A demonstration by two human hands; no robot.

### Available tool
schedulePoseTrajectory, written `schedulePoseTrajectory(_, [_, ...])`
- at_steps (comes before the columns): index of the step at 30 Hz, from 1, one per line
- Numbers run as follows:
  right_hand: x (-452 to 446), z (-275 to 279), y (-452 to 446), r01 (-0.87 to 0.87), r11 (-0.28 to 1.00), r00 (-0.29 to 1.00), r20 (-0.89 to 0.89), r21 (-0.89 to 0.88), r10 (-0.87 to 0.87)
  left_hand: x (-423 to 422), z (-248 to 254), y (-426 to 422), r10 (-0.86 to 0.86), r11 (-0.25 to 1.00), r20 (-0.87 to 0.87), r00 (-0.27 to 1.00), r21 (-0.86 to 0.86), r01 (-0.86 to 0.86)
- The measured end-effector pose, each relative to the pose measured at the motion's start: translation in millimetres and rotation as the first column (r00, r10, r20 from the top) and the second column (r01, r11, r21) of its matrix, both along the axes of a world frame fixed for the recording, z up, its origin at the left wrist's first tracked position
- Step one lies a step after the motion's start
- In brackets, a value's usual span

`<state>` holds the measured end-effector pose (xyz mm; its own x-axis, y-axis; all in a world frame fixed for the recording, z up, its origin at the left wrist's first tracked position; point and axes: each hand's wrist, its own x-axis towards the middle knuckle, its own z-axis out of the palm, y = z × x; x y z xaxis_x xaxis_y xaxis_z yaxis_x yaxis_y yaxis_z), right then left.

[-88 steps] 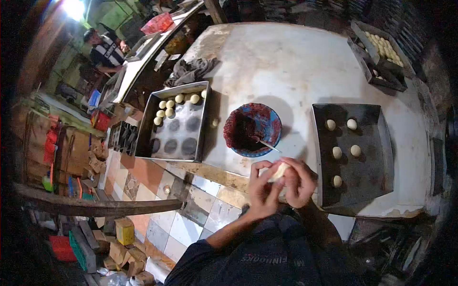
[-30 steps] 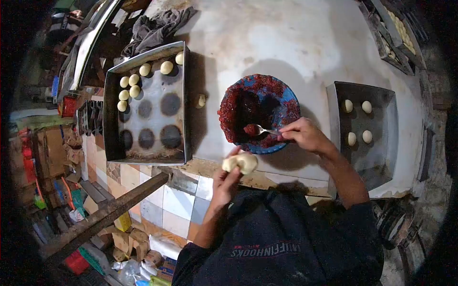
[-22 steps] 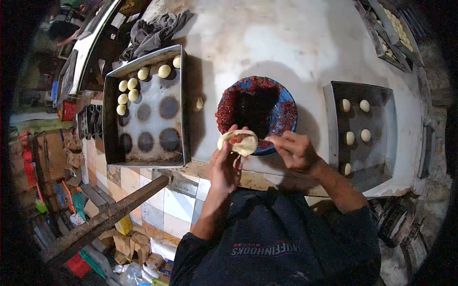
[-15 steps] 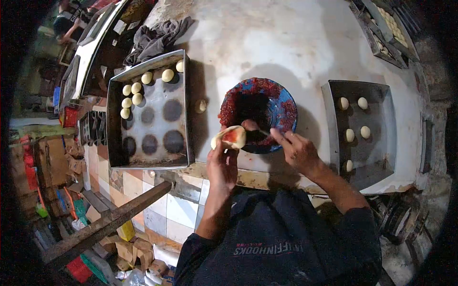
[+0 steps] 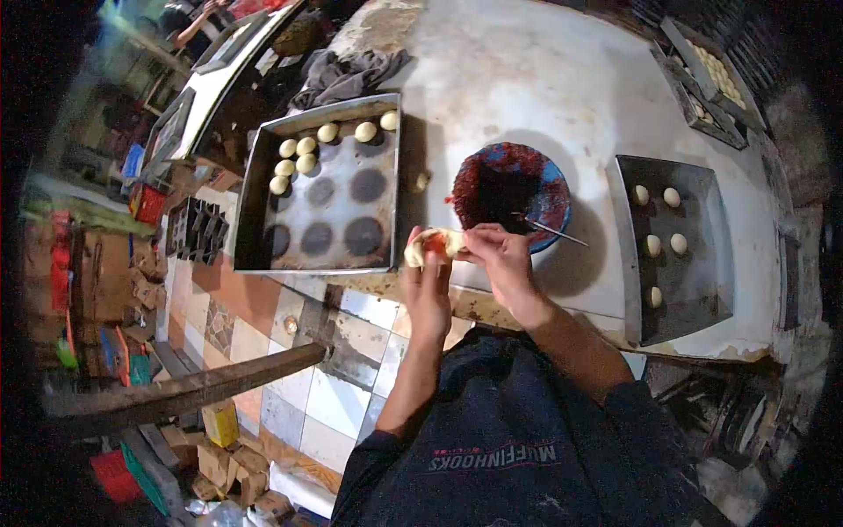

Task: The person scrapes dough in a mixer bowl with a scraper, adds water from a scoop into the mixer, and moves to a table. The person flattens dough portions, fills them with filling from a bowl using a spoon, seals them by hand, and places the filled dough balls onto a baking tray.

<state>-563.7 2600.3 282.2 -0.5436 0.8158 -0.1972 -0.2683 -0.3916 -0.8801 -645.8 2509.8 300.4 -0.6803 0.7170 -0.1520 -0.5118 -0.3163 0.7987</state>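
Observation:
A flattened piece of pale dough [image 5: 420, 250] with red filling on it rests in my left hand [image 5: 428, 294], whose fingers wrap round it from below. My right hand [image 5: 505, 268] pinches the dough's right edge. Just beyond the hands is a blue bowl [image 5: 555, 204] smeared with dark red filling; a spoon [image 5: 562, 234] leans in it, handle over the right rim. On the left, a metal tray [image 5: 397, 189] holds several dough balls at its far and left sides. The darker tray [image 5: 694, 290] on the right carries several dough balls in two columns.
A grey cloth [image 5: 351, 77] lies behind the left tray. Stacked trays of dough balls [image 5: 720, 75] stand at the back right. Small dough bits [image 5: 422, 182] lie beside the left tray. A wooden beam [image 5: 193, 385] crosses the lower left. Another person's arm [image 5: 195, 26] shows at the upper left.
My right hand has let go of the spoon, now resting in the bowl, and has taken the dough's edge. Filling has gone onto the dough. The view has shifted, moving the trays and bowl rightward.

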Motion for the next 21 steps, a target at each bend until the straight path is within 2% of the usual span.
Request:
schedulePoseTrajectory(1, [-7,3,-12,0.028,0.932,0.992,0.107,0.362,-0.071,-4,-9,-11,-0.059,0.967,-0.667,0.743,-0.223,-0.123])
schedulePoseTrajectory(2, [-8,36,-27,-0.057,0.839,0.988,0.151,0.54,-0.03,-4,-5,-24,-0.071,0.965,-0.796,0.601,-0.207,-0.161])
schedulePoseTrajectory(3, [-12,61,-44,-0.086,0.794,0.991,0.136,0.602,0.004,-3,-1,-37,-0.088,0.962,-0.894,0.439,-0.19,-0.194])
schedulePoseTrajectory(4, [-11,79,-55,-0.148,0.652,0.977,0.211,0.744,-0.019,-8,-4,-51,-0.22,0.951,-0.89,0.4,-0.286,-0.114])
schedulePoseTrajectory(5, [-12,91,-66,-0.213,0.48,0.96,0.273,0.851,-0.059,-8,7,-65,-0.214,0.95,-0.89,0.403,-0.286,-0.127])
schedulePoseTrajectory(7, [-18,100,-93,-0.197,0.48,0.972,0.235,0.855,-0.021,-2,45,-96,-0.16,0.94,-0.904,0.398,-0.262,-0.217])
schedulePoseTrajectory(8, [-19,106,-105,-0.142,0.363,0.98,0.182,0.921,-0.079,-6,51,-113,-0.143,0.955,-0.887,0.439,-0.24,-0.174])
schedulePoseTrajectory(9, [-19,110,-116,-0.088,0.235,0.984,0.121,0.968,-0.131,-4,60,-129,-0.063,0.981,-0.755,0.652,-0.168,-0.1])
schedulePoseTrajectory(10, [-18,113,-125,-0.041,0.156,0.994,0.057,0.987,-0.096,-4,63,-143,0.029,0.999,-0.552,0.833,0.006,-0.031])
schedulePoseTrajectory(11, [-16,118,-135,-0.051,0.156,0.993,0.067,0.986,-0.099,-5,63,-156,0.069,0.981,-0.292,0.954,0.194,-0.012])
schedulePoseTrajectory(12, [-12,124,-145,-0.09,0.151,0.995,0.094,0.984,-0.018,-10,60,-171,0.03,0.97,-0.186,0.982,0.244,0.016])
schedulePoseTrajectory(13, [-8,129,-154,-0.13,0.145,0.991,0.122,0.981,0.062,-13,56,-184,-0.005,0.961,-0.208,0.978,0.271,0.063])
schedulePoseTrajectory(15, [0,133,-171,-0.169,0.185,0.986,0.168,0.968,0.024,-19,40,-204,-0.005,0.953,-0.297,0.955,0.287,0.095])
schedulePoseTrajectory(16, [3,138,-177,-0.263,0.347,0.962,0.273,0.9,0.021,-15,36,-210,-0.006,0.954,-0.281,0.96,0.286,0.089])
schedulePoseTrajectory(17, [6,140,-181,-0.337,0.498,0.928,0.37,0.799,0.035,-9,35,-212,0.081,0.967,-0.35,0.933,0.253,0.011])
schedulePoseTrajectory(18, [7,132,-182,-0.362,0.647,0.922,0.362,0.671,0.14,-5,35,-214,0.162,0.972,-0.425,0.891,0.224,-0.07])
schedulePoseTrajectory(19, [9,129,-185,-0.365,0.649,0.921,0.363,0.668,0.144,-3,35,-218,0.183,0.978,-0.519,0.835,0.182,-0.101])
schedulePoseTrajectory(20, [13,127,-187,-0.442,0.777,0.888,0.345,0.45,0.305,-1,32,-222,0.201,0.979,-0.638,0.744,0.157,-0.13])
schedulePoseTrajectory(21, [16,125,-190,-0.511,0.835,0.847,0.283,0.203,0.449,1,30,-225,0.208,0.978,-0.743,0.636,0.138,-0.158])
